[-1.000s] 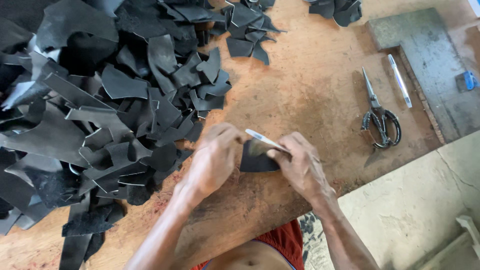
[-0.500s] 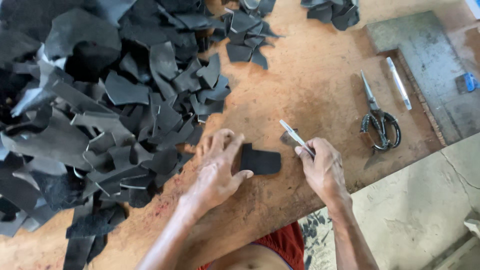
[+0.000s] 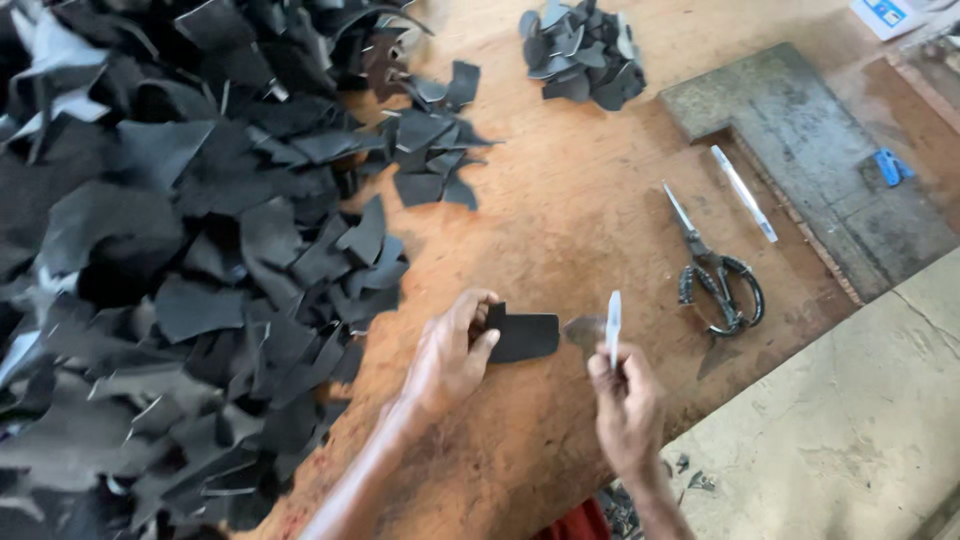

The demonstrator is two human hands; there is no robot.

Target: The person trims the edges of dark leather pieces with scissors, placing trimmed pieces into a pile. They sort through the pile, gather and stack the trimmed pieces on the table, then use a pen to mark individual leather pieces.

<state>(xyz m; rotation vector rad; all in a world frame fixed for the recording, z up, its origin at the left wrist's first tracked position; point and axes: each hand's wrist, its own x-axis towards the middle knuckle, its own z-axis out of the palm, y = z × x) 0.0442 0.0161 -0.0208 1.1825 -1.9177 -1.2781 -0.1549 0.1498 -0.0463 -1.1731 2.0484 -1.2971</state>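
My left hand [image 3: 452, 352] grips a small black leather piece [image 3: 525, 336] by its left end, just above the wooden table [image 3: 590, 220]. My right hand [image 3: 625, 400] holds a thin silver pen-like marker [image 3: 613, 326] upright, its tip raised to the right of the piece. A grey template-like scrap [image 3: 583, 330] shows just behind the marker, between both hands. A big heap of black leather offcuts [image 3: 160, 250] fills the left side of the table.
Black-handled scissors [image 3: 715, 280] lie right of my hands. A second silver pen [image 3: 743, 192] lies beside a grey stone slab [image 3: 810, 160]. A small stack of cut grey pieces [image 3: 583, 55] sits at the far edge. The table's edge and concrete floor [image 3: 850, 430] are at lower right.
My right hand lifted the marker off the piece and drew back. My left hand went from pressing the piece flat to gripping it by one end and raising it.
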